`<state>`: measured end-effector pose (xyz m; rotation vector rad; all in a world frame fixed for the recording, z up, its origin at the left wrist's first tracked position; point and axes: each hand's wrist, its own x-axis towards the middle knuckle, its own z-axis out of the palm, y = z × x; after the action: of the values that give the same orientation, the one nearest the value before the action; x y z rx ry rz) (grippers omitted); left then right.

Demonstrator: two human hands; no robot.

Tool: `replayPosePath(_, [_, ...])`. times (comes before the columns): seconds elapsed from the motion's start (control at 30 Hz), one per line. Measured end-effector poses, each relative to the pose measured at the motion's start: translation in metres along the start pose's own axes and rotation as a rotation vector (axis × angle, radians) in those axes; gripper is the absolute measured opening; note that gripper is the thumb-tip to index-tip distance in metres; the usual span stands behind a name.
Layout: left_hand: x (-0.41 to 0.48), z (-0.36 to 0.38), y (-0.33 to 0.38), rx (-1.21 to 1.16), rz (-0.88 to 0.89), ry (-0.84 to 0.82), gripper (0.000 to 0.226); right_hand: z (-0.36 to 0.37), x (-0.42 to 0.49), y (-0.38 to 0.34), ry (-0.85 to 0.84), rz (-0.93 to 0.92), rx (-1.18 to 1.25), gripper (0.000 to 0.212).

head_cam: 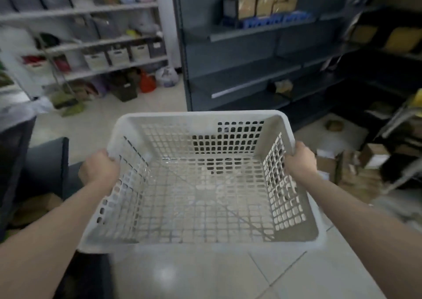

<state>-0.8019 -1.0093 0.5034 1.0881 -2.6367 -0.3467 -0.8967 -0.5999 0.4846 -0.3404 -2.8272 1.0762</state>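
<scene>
Squarely between both hands, white basket [201, 184], left hand [99, 167] and right hand [300, 159] clenched round its side rims.

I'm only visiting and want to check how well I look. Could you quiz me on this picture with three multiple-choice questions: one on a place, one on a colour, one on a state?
1. Where do the left hand and the right hand grip the basket?
A. On its two side rims
B. Both on the near rim
C. Under its bottom

2. What colour is the basket?
A. Blue
B. Red
C. Whitish

3. What state is the basket in?
A. Piled with boxes
B. Empty
C. Covered by a lid

Answers:
1 A: each hand curls over one side rim, one on either side.
2 C: its holed walls and rim are pale, near white.
3 B: nothing lies on its bare grid bottom, and the top is open.
</scene>
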Motion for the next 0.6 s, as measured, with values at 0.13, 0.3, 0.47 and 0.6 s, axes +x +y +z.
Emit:
replayPosePath(0.13, [-0.001,-0.062,0.098,-0.086,0.106,-0.006,0.023,-0.123,0.009,-0.001,0.145,0.060,-0.031,0.027])
replayPosePath(0.3, [-0.040,-0.114,0.234,-0.142,0.302,-0.057,0.024,-0.269,0.015,0.037,0.270,0.179,-0.037,0.026])
replayPosePath(0.47, [-0.110,-0.133,0.379,-0.144,0.497,-0.097,0.019,-0.398,0.016,0.106,0.382,0.325,-0.010,0.023])
replayPosePath(0.6, [-0.176,-0.131,0.489,-0.174,0.600,-0.103,0.017,-0.491,0.021,0.170,0.477,0.393,-0.024,0.024])
